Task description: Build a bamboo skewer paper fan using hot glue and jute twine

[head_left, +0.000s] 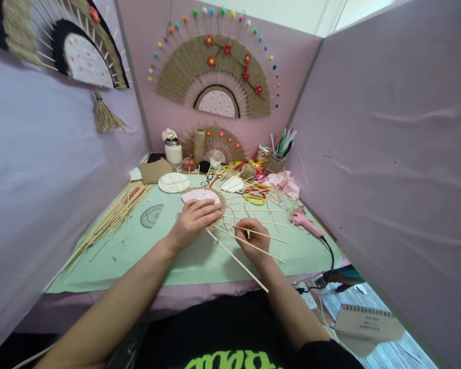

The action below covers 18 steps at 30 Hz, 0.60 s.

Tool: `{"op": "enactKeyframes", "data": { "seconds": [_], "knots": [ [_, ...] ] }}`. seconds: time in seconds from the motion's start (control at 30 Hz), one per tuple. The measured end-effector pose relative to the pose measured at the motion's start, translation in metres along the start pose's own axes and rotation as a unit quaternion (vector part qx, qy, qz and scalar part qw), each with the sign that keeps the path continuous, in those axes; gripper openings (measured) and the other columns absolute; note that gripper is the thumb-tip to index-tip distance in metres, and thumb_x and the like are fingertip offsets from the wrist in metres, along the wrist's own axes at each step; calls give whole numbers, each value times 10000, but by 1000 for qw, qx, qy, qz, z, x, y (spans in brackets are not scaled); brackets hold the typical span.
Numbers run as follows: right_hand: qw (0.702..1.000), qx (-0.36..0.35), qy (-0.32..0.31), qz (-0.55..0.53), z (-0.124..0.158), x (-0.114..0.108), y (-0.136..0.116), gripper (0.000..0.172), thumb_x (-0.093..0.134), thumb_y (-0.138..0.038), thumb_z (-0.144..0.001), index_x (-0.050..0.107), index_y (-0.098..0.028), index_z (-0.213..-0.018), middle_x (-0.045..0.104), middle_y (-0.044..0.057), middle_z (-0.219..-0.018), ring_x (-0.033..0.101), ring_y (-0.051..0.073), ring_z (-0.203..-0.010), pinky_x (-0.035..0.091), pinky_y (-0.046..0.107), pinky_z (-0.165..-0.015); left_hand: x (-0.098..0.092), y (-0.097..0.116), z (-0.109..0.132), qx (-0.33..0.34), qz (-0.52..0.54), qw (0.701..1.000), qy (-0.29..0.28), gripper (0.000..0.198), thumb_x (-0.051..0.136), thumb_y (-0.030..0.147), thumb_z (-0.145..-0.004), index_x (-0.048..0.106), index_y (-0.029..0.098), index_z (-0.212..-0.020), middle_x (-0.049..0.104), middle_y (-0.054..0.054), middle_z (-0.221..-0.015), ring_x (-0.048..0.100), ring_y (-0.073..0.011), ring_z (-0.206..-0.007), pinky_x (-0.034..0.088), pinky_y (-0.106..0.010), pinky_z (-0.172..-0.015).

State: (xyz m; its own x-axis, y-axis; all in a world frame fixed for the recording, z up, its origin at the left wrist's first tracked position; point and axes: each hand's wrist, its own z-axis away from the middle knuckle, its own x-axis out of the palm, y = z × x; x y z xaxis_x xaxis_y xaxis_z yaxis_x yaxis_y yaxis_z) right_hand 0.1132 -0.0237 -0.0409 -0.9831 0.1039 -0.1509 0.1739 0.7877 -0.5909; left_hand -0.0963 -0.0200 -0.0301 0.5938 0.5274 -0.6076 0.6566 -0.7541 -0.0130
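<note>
My left hand [195,220] lies across a half-made fan, its thumb out of sight, gripping the half-round base. That base [200,195] is pink-spotted white, with a rim of twine [223,201]. Thin wooden sticks [249,269] radiate from the rim, several pointing right and one long one toward my body. My right hand [253,238] is below and among the right-hand sticks, thumb and fingers curled into a pinch. A thin strand of twine [233,218] loops from the rim toward these fingers; their tips are partly hidden.
Loose sticks [107,220] and a protractor [151,216] lie left. A pink glue gun [307,223] with a black cord rests right. Yellow-handled scissors [254,199], a twine ball [248,171], a white bottle [173,151] and a tool cup [275,164] stand behind. Finished fans [176,69] hang on partitions.
</note>
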Motion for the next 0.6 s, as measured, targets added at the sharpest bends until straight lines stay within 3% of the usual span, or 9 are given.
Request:
{"op": "enactKeyframes", "data": {
  "seconds": [0.27, 0.6],
  "knots": [
    [997, 43, -11, -63, 6, 2, 3, 152, 629, -170, -769, 582, -227, -903, 519, -58, -564, 419, 75, -414, 370, 208, -413, 0, 1, -1, -7, -2, 1000, -2, 312, 454, 162, -939, 593, 255, -1203, 650, -57, -1224, 502, -170, -1242, 324, -375, -1005],
    [999, 34, -10, -21, 3, 2, 1, 43, 618, -211, -782, 589, -213, -814, 555, -34, -594, 437, 78, -431, 386, 212, -418, -1, 1, -1, -1, 0, 1000, -3, 310, 451, 154, -938, 594, 245, -1198, 654, -60, -1217, 502, -171, -1243, 328, -372, -998]
  ]
}}
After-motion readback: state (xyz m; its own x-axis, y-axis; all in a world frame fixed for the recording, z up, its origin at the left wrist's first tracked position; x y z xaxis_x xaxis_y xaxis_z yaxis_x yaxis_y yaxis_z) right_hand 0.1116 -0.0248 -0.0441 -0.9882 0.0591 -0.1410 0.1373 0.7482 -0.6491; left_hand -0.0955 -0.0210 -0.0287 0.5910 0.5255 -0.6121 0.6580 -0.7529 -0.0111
